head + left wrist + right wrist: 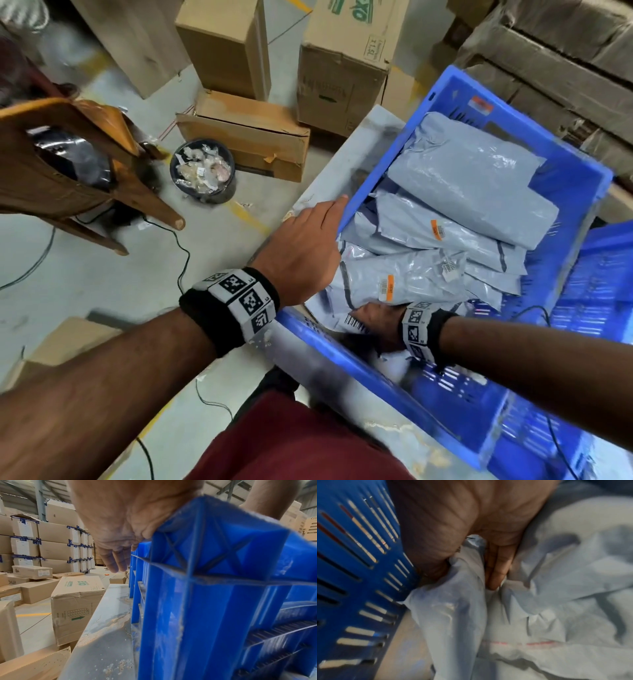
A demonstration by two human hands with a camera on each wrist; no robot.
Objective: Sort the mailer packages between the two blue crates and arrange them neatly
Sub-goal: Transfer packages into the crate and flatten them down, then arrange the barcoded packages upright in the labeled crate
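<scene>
A blue crate (579, 185) sits tilted on a grey table (356, 147) and holds several grey mailer packages (472, 171) lying overlapped. My left hand (301, 240) grips the crate's left rim; in the left wrist view the palm (120, 520) lies over the blue crate (205, 588), fingers down the outside and thumb on the inner side. My right hand (380, 318) reaches into the crate's near end under a grey mailer (394, 284). In the right wrist view the right hand (471, 513) pinches a fold of that mailer (453, 601) beside the slotted crate wall (359, 588). A second blue crate (603, 274) stands at the right.
Cardboard boxes (239, 137) stand on the floor beyond the table, with a black waste bin (202, 171) in front of them. A wooden chair (68, 164) is at the left. Cables trail over the floor. Stacked cartons (56, 545) fill the background.
</scene>
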